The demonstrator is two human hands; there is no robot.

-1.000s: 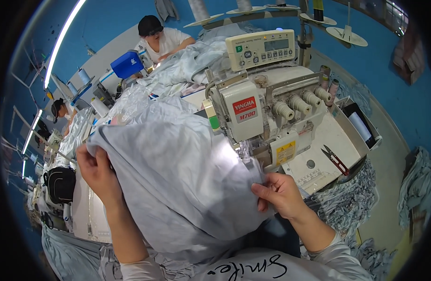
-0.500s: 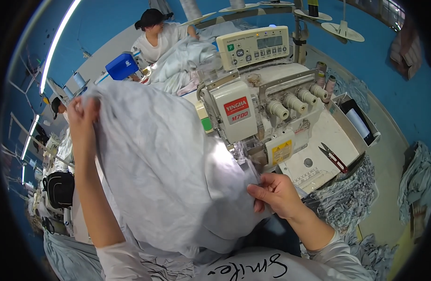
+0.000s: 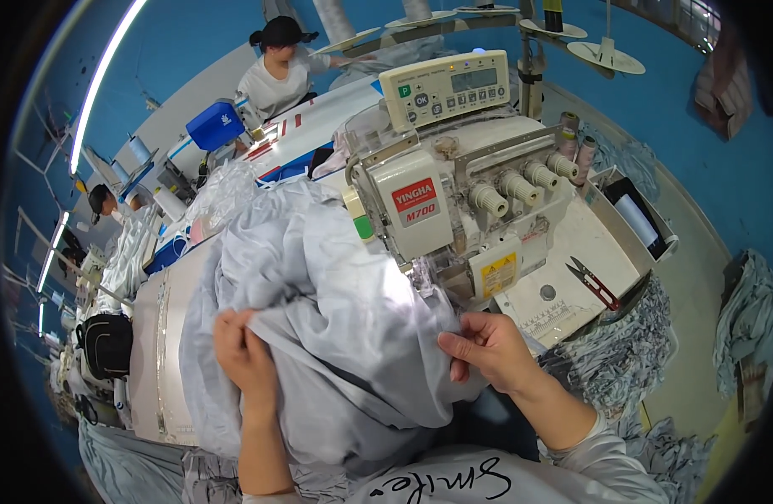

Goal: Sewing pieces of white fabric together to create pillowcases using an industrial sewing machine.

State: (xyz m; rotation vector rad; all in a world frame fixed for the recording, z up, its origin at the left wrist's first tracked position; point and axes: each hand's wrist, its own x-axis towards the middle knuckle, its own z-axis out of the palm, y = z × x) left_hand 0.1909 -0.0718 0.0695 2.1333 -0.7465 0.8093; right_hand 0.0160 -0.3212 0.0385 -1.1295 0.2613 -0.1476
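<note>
A large pale grey piece of fabric point(image 3: 319, 260) lies bunched across the sewing table and drapes toward my lap. Its right edge runs up to the lit needle area of a white overlock sewing machine point(image 3: 416, 206). My left hand point(image 3: 243, 353) is closed on a fold of the fabric near the middle of the pile. At the near side of the presser foot, my right hand point(image 3: 487, 349) pinches the fabric's edge between thumb and fingers. Folds of the cloth hide part of the left fingertips.
Red-handled thread snips point(image 3: 594, 284) lie on the machine's right plate, beside a box with a thread spool point(image 3: 640, 223). Fabric scraps point(image 3: 621, 344) hang below. A control panel point(image 3: 445, 88) tops the machine. Across the table a co-worker point(image 3: 281, 71) sits near a blue machine head point(image 3: 216, 123).
My left hand has come down and right from the upper left, and the raised fabric has dropped into a bunch. My right hand stays almost in place. The co-worker's pale cloth has shifted away.
</note>
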